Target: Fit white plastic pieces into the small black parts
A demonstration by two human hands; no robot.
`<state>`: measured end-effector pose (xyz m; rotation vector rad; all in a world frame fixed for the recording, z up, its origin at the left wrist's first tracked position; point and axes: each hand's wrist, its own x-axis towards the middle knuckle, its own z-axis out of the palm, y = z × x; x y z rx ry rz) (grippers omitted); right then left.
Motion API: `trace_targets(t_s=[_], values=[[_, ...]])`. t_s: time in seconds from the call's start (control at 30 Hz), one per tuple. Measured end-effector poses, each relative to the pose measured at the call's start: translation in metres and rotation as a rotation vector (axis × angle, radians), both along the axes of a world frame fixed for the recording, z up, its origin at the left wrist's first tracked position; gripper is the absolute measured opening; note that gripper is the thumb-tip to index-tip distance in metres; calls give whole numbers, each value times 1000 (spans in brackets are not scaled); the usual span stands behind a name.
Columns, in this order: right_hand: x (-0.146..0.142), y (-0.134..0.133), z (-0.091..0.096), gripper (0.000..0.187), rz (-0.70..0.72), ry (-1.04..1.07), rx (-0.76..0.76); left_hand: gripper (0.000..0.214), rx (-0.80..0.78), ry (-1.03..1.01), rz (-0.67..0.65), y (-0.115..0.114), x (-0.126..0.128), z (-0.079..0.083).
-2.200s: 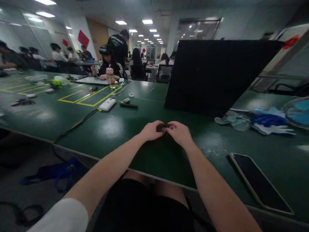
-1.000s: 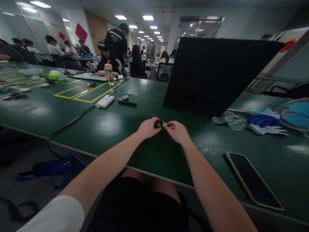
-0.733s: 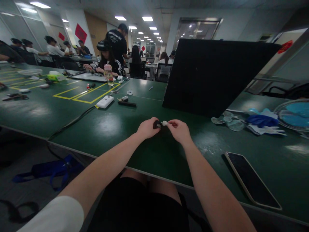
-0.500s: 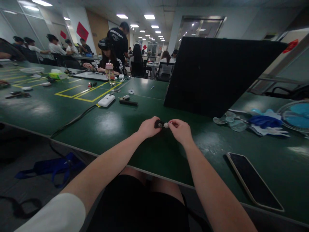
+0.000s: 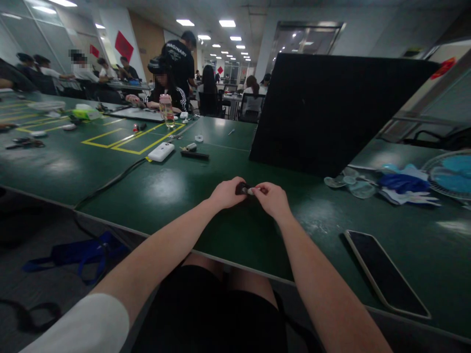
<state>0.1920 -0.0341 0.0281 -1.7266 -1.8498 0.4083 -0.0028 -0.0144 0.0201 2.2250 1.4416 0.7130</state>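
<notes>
My left hand (image 5: 228,192) is closed around a small black cylindrical part (image 5: 242,189), whose round end faces right. Between the fingertips of my right hand (image 5: 271,197) is a small whitish piece (image 5: 250,191), held against or just beside that end. I cannot tell whether the two parts are joined. Both hands are just above the green table (image 5: 172,215), close together in front of me. The exact kind of either part is too small to make out.
A large black panel (image 5: 324,113) leans at the right. Nearby lie gloves (image 5: 406,189), a fan (image 5: 454,174) and a phone (image 5: 388,274). Toward the left are a white box (image 5: 161,152) with a cable, a black bar (image 5: 195,155) and a bottle (image 5: 167,110). A co-worker sits opposite.
My right hand has moved slightly left, bringing the whitish piece closer to the black part. The left hand stays almost in place. The view has shifted very slightly.
</notes>
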Motion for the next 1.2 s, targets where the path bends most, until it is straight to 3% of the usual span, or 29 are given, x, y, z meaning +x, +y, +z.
trace_targets(t_s=[0.23, 0.4, 0.87, 1.2], values=[[-2, -5, 11, 56, -111, -12, -75, 48, -31, 1, -12, -1, 0, 1], [2, -6, 13, 68, -161, 104, -57, 51, -46, -23, -18, -2, 0, 2], [3, -1, 6, 62, -153, -16, -105, 52, -18, 9, -27, 0, 0, 1], [2, -1, 6, 61, -140, 24, -125, 51, -10, 1, -38, 0, -1, 0]])
